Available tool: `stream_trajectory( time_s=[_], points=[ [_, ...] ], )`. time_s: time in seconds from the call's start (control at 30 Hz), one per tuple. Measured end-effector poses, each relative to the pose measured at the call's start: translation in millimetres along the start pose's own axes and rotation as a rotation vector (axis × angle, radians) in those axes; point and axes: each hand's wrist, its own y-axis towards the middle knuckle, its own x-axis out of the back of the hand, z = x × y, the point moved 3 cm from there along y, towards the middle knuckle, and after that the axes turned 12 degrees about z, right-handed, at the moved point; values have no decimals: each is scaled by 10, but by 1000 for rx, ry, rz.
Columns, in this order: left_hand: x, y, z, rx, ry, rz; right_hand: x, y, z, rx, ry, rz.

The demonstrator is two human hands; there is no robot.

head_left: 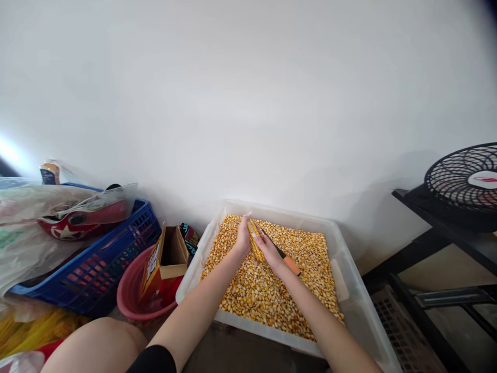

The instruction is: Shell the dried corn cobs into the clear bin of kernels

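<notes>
White wall fills the background, floor level clutter below. Far left: plastic bags [23,228] and a blue basket [97,264] with a red item lying on top. Next, a pink bowl [134,300] holding an open cardboard box [169,256]. Centre: clear plastic tub [349,280] against the wall, full of loose corn kernels [267,290]. Both forearms reach in over the tub. Left hand [244,238] is wrapped around a corn cob [255,239], fingers closed on its left side, cob standing nearly upright just above the kernel pile. Right hand [268,249] presses against the cob's right side, fingers closed around a tool [285,258] with a dark blade and orange handle; blade lies along the cob, handle sticks out toward the right over the kernels. Cob sits between the two hands, touching both. Bare knee at bottom left. Far right: black fan [466,178] on a black rack [435,248], well apart from the tub.
</notes>
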Motion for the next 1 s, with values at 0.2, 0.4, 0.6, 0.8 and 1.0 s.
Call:
stream_trajectory(
  time_s=[0.2,0.4,0.6,0.8,1.0],
  points=[
    [11,14,78,69,-136,36,-42,-81,-1,-60,119,29],
    [48,-4,25,117,-167,7,-25,-107,-10,-93,134,52],
    [172,32,-91,80,-144,-35,-34,-91,20,-39,199,201],
    [130,17,-120,29,-111,-52,-19,-84,3,-11,184,138],
    [-1,-49,-114,18,-82,-47,-29,-78,-7,-39,116,42]
  ],
)
